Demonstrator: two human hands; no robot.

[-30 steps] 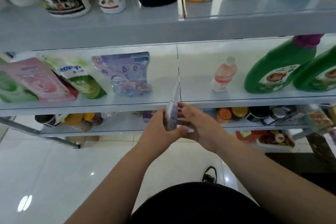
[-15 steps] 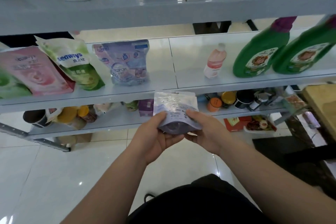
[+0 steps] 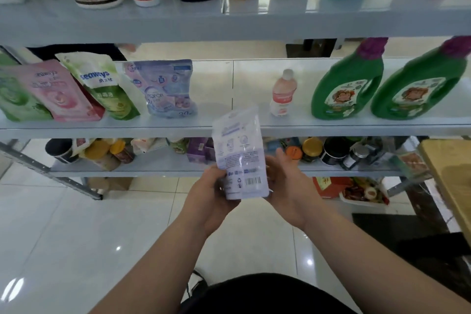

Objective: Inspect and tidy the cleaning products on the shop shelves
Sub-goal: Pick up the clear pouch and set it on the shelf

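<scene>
Step in hand: inspection.
- Lilac pouch (image 3: 239, 158): held upright, barcode side toward camera, in front of middle shelf (image 3: 331, 130) front edge, not touching it.
- Left hand (image 3: 211, 196): fingers curled round pouch lower left edge, gripping.
- Right hand (image 3: 288, 186): braces lower right edge; fingers behind pouch, curl cannot be told.
- Next move, as judged: return pouch to bare stretch between blue pouch (image 3: 165, 92) and pink bottle (image 3: 283, 94). Requires half turn, front outward, base seated flat.

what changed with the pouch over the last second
The pouch, edge-on a second ago and then tipped flat, now stands upright with its barcode side to the camera. The left hand kept its grip and the right hand stayed against its right edge. The green bottles did not move.
</scene>
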